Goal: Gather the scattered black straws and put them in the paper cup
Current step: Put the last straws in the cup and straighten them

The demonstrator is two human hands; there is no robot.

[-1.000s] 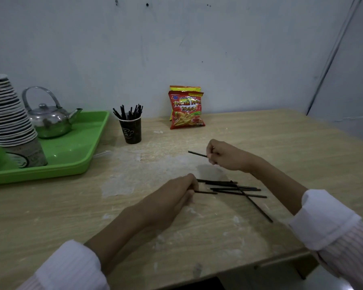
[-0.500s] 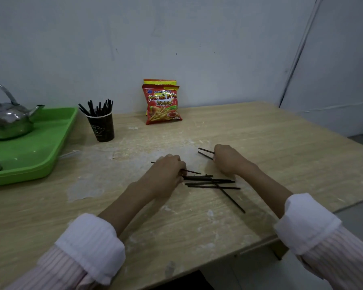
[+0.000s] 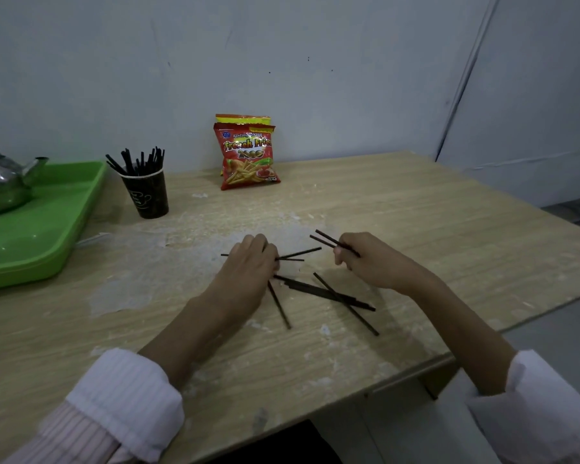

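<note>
Several black straws (image 3: 329, 293) lie scattered on the wooden table (image 3: 449, 249) between my hands. My right hand (image 3: 372, 262) pinches two straws (image 3: 325, 240) that stick out to its upper left. My left hand (image 3: 248, 272) has its fingers curled over a few straws (image 3: 298, 254) that poke out to the right; one more straw (image 3: 280, 306) runs from under it toward me. The dark paper cup (image 3: 146, 192) stands at the back left with several straws upright in it.
A green tray (image 3: 47, 229) with a metal kettle (image 3: 0, 185) sits at the far left. Two snack bags (image 3: 246, 155) lean on the wall behind. The table's right edge runs diagonally near my right forearm.
My right hand has lifted slightly with two straws. My left hand gathered straws under its fingers, and the loose straws have shifted. The view has moved closer.
</note>
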